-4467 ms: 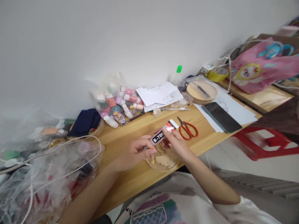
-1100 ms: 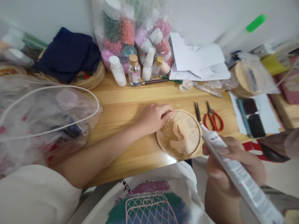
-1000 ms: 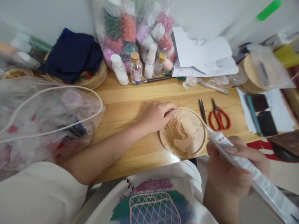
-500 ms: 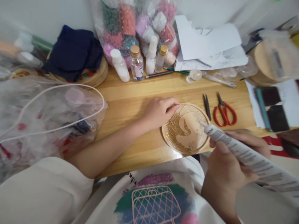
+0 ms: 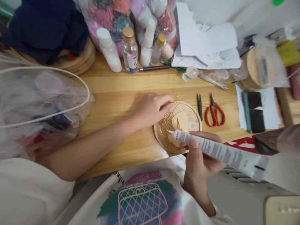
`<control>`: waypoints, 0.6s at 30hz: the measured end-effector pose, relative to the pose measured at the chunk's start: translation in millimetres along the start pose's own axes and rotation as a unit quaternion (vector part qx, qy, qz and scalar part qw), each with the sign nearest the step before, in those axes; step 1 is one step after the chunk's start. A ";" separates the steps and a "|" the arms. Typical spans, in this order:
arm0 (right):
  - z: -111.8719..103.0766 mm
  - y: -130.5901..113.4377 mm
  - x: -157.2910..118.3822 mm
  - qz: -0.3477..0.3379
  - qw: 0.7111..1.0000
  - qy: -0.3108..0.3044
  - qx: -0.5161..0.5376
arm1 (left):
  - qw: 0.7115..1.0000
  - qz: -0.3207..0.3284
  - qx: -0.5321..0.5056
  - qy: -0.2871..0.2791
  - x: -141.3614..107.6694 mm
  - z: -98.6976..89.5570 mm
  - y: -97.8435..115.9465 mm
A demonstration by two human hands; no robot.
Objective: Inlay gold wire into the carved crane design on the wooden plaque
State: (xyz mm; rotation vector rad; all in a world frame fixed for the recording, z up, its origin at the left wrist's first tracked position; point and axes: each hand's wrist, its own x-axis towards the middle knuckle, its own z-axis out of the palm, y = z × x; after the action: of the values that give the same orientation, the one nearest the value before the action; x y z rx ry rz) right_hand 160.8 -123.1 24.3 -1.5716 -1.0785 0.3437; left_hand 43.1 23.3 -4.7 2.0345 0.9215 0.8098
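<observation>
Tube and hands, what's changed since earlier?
The left hand came off the tube and now sits at the left rim of the round panel. The right hand moved the nozzle leftward, from the panel's right side to over its gold pattern. The red-handled tool stayed put.

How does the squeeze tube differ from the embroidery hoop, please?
The squeeze tube is long and white; the embroidery hoop is round and tan with golden lines. The tube is held in the right hand; the hoop lies on the table, the left hand at its edge.
</observation>
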 end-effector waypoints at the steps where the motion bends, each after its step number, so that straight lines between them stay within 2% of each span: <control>1: 0.4 0.0 -1.3 0.005 1.000 -0.016 -0.009 | 1.000 0.000 0.001 0.000 0.0 0.0 0.0; 4: 1.4 1.0 -3.4 0.013 0.998 -0.063 -0.027 | 1.000 -0.002 0.002 -0.002 -0.1 0.0 -0.1; 12: 6.0 9.4 -4.0 0.005 0.992 -0.117 -0.049 | 1.000 -0.001 0.011 -0.005 1.3 -0.5 1.2; 18: 6.4 9.0 -2.9 -0.004 0.991 -0.126 -0.052 | 1.000 0.003 0.007 -0.006 1.4 -0.4 2.4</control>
State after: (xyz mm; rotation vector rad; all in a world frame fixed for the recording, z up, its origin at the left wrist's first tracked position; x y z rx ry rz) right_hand 158.7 -120.7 13.3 -1.6449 -1.3143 0.4972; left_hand 44.4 23.4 -2.2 2.0536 0.9175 0.7964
